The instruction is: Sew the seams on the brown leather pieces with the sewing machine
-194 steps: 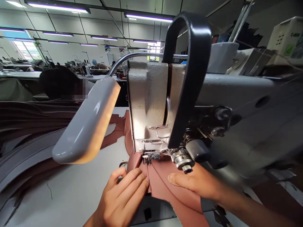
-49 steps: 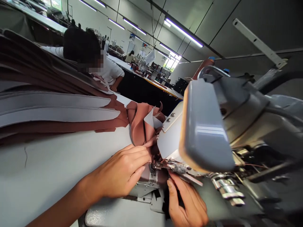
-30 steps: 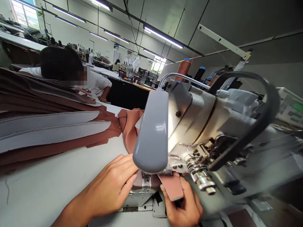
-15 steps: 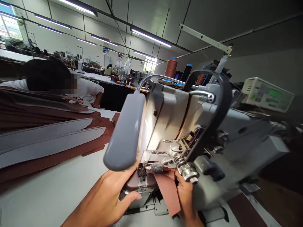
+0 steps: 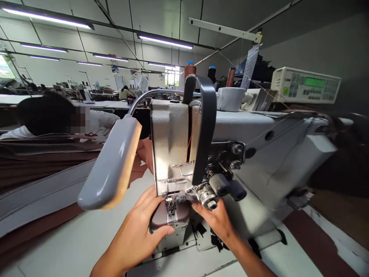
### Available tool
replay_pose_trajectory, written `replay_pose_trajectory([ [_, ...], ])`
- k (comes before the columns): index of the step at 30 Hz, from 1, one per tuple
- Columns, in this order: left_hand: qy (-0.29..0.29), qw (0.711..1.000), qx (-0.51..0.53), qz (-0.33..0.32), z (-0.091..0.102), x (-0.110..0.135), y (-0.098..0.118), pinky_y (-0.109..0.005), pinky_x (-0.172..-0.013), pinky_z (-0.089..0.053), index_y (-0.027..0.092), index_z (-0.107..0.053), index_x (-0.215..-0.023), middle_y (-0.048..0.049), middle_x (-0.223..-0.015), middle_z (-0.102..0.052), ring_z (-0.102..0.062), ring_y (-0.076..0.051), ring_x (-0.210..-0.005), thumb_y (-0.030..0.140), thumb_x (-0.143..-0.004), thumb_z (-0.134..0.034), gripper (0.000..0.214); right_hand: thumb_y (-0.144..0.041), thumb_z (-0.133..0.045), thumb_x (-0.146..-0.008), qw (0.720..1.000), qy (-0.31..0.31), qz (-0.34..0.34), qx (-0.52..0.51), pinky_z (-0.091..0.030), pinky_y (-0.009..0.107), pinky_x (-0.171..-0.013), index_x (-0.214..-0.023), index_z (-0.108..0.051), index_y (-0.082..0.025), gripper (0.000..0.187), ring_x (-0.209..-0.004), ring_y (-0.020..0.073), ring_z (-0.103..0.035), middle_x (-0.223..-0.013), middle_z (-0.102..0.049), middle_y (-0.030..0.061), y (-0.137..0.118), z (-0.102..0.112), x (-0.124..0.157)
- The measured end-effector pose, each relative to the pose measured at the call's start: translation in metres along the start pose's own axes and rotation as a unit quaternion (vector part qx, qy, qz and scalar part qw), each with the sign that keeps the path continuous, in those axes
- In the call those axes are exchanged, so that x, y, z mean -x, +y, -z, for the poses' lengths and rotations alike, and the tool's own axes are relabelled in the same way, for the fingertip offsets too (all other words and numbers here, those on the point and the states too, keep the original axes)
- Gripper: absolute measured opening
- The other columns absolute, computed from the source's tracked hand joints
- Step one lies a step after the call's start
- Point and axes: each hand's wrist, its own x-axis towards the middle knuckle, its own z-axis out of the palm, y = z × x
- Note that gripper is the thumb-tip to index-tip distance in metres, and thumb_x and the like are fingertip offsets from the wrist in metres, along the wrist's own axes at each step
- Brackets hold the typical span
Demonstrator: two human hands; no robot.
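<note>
A post-bed sewing machine [image 5: 170, 134] stands before me, its presser foot [image 5: 171, 209] over a rounded, dark brown bed top [image 5: 183, 211]. Around the left side of this bed curves my left hand [image 5: 138, 225], open, with the thumb stretched out in front and the fingers reaching behind the needle area, tips partly hidden. On the bed's right side is my right hand [image 5: 216, 221], fingers drawn together below the metal tension knob [image 5: 208, 197]. The machine parts cover its fingertips, so whatever they pinch cannot be made out.
A grey lamp [image 5: 111, 165] on a bendy neck hangs left of the machine head. Brown and grey cut pieces [image 5: 54, 188] lie on the white table at left, near a person in white [image 5: 100, 121]. Thread cones [image 5: 190, 69] and a control box [image 5: 307, 85] stand behind.
My view has turned and the machine appears more upright. The reddish-brown strip that hung by my right hand is out of sight. My right hand has moved up and left toward the bed.
</note>
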Motion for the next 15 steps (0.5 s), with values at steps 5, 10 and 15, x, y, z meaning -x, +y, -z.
replay_pose_trajectory([
  [5, 0.017, 0.997, 0.068, 0.038, -0.003, 0.0, -0.01, -0.035, -0.089, -0.053, 0.021, -0.064, -0.109, -0.0065, -0.11, -0.066, -0.064, -0.026, -0.099, 0.039, -0.064, -0.076, 0.049, -0.039, -0.063, -0.076, 0.997, -0.008, -0.052, -0.056, -0.055, 0.022, -0.069, -0.086, -0.065, -0.014, 0.027, -0.08, 0.0193, -0.068, -0.087, -0.071, 0.0085, -0.004, -0.004, 0.004],
  [10, 0.029, 0.992, 0.097, 0.071, 0.001, 0.006, -0.017, -0.036, -0.093, -0.05, 0.018, -0.062, -0.114, -0.0086, -0.115, -0.064, -0.062, -0.027, -0.104, 0.035, -0.065, -0.073, 0.053, -0.042, -0.065, -0.073, 0.993, -0.004, -0.085, -0.086, -0.054, 0.022, -0.069, -0.079, -0.06, -0.014, 0.029, -0.079, 0.019, -0.067, -0.085, -0.07, 0.0088, 0.001, -0.005, 0.008],
  [15, 0.007, 0.988, 0.111, 0.104, 0.001, 0.004, -0.017, -0.033, -0.083, -0.055, 0.02, -0.062, -0.112, -0.0049, -0.107, -0.067, -0.065, -0.025, -0.094, 0.034, -0.059, -0.078, 0.058, -0.042, -0.066, -0.074, 0.989, -0.017, -0.105, -0.101, -0.051, 0.022, -0.074, -0.092, -0.059, -0.016, 0.033, -0.082, 0.0161, -0.064, -0.087, -0.068, 0.0061, 0.007, -0.003, 0.011],
])
